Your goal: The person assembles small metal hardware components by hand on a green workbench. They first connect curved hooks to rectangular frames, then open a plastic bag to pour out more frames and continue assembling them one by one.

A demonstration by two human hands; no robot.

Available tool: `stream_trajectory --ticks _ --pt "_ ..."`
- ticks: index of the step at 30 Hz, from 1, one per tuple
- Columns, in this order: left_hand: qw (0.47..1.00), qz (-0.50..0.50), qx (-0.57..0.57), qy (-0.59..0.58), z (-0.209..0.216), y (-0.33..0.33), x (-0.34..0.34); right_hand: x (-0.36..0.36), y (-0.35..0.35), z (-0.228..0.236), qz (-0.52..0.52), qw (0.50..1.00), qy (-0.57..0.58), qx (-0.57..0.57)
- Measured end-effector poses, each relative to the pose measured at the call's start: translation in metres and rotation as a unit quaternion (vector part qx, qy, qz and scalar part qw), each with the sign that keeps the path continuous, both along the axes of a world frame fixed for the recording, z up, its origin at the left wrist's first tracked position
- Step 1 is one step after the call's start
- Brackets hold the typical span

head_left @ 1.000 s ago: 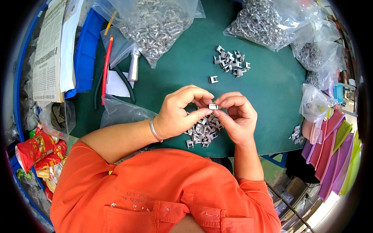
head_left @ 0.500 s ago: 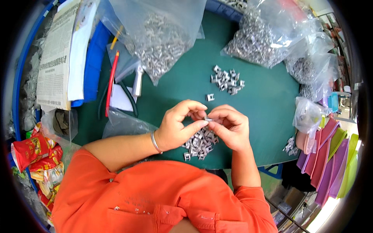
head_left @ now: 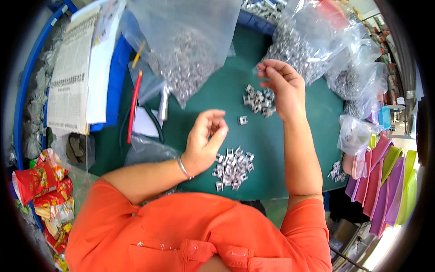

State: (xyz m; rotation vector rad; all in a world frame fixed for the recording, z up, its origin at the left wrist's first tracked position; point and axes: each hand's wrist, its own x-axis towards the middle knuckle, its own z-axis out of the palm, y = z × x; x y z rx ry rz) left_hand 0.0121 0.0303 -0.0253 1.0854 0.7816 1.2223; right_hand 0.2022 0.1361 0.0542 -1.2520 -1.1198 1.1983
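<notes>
My left hand (head_left: 205, 143) hovers beside the near pile of small metal clips (head_left: 233, 168), its fingers loosely curled and the thumb apart. I see nothing between them. Out over the far side of the mat, my right hand (head_left: 286, 88) is raised beside a second pile of metal clips (head_left: 258, 100), partly covering its right edge. Its fingers are stretched and spread, with no part visible in them. One single clip (head_left: 243, 120) lies apart, just below the far pile.
Clear bags of metal parts (head_left: 190, 59) stand at the back of the green mat (head_left: 290, 174). Red-handled pliers (head_left: 135, 106) and a metal-cased tool (head_left: 164, 103) lie left, near a blue bin (head_left: 114, 86). A few loose parts (head_left: 336, 172) sit at the right edge.
My hands have parted from where they met around a small metal part. The right has swung far and right toward the far pile; the left has drawn slightly left. The near pile is now uncovered.
</notes>
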Motion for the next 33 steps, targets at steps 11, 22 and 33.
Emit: stream_trajectory --ticks 11,22,33 --pt "0.998 -0.039 -0.031 0.026 0.001 -0.002 0.0 -0.003 -0.094 -0.053 0.075 0.89 -0.425 0.148" --pt "0.989 -0.105 -0.106 -0.017 0.006 0.001 -0.002 -0.017 -0.129 -0.043 0.05 0.989 -0.112 0.087" --pt "0.984 -0.154 -0.088 -0.01 0.005 0.003 -0.007 -0.013 -0.133 -0.043 0.06 0.962 -0.217 0.154"
